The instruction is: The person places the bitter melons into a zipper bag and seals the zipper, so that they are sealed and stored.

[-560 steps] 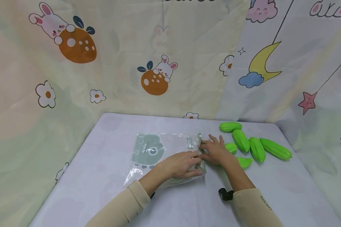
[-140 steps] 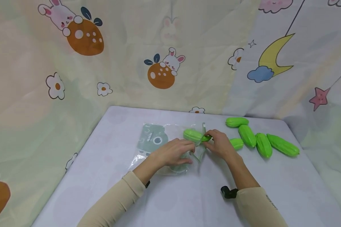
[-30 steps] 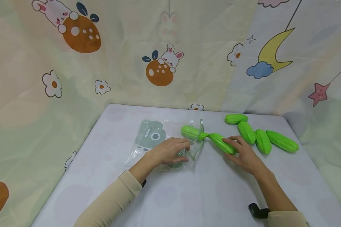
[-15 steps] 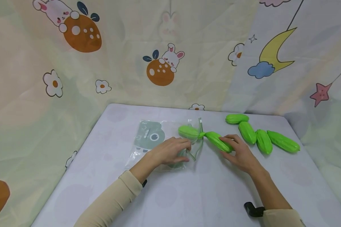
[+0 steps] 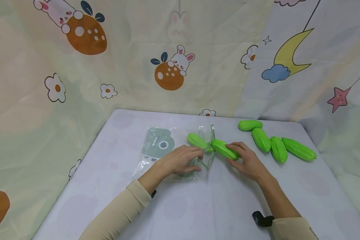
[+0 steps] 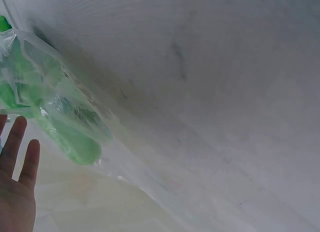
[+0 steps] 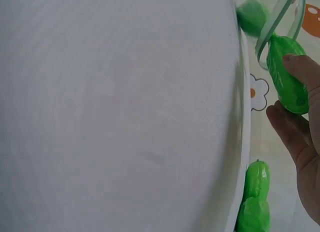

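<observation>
A clear zip bag (image 5: 157,143) with a grey-green cartoon print lies on the table, its mouth facing right. My left hand (image 5: 180,160) holds the near lip of that mouth, which gapes. Inside the bag is one green ribbed toy cucumber (image 5: 196,140), also visible through the plastic in the left wrist view. My right hand (image 5: 247,160) grips a second toy cucumber (image 5: 223,149) between thumb and fingers. Its tip is at the bag's mouth, close to the first one's end. In the right wrist view the held toy cucumber (image 7: 282,79) points at the bag's green-edged opening.
Several more green toy cucumbers (image 5: 261,140) lie in a loose row at the table's back right. The white-covered table (image 5: 174,213) meets a hanging cloth (image 5: 129,73) printed with rabbits, flowers and a moon behind it.
Since several seconds ago, the first cucumber went in and my right hand took up a second one. Over the last second it moved left with this one to the bag's mouth.
</observation>
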`<state>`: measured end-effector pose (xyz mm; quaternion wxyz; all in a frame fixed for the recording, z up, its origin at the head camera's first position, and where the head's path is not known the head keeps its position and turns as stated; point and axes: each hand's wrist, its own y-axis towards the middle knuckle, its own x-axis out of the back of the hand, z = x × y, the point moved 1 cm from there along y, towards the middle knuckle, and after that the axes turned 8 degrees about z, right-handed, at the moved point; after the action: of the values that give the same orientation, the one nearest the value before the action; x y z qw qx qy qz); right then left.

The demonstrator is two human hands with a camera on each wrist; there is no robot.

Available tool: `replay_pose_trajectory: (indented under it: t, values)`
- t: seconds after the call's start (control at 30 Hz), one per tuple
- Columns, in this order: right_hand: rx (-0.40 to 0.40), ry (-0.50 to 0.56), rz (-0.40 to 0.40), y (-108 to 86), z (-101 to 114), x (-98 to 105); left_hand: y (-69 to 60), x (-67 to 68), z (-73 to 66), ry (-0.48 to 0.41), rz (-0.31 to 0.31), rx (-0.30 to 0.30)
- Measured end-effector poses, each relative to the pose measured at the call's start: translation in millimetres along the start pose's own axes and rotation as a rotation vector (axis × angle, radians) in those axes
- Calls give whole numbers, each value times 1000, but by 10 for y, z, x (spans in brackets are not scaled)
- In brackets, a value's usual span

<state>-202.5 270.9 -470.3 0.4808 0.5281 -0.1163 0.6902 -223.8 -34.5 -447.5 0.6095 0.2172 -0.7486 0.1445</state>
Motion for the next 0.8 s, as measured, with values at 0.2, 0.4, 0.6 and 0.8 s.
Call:
replay_pose_trajectory:
  t: [0.2,0.4,0.6,0.8]
  values:
    - [-19,-11,38,46,28,-16,-10,12,1,-6,-2,0]
    - [-33,61,54,108,38,-42,-6,23,-6,-21,-5,0]
    - [-63,38,36,181,31,-69,15,22,-8,-27,-11,-10]
    - [-141,56,71,255,45,-102,27,16,0,-22,-12,-3]
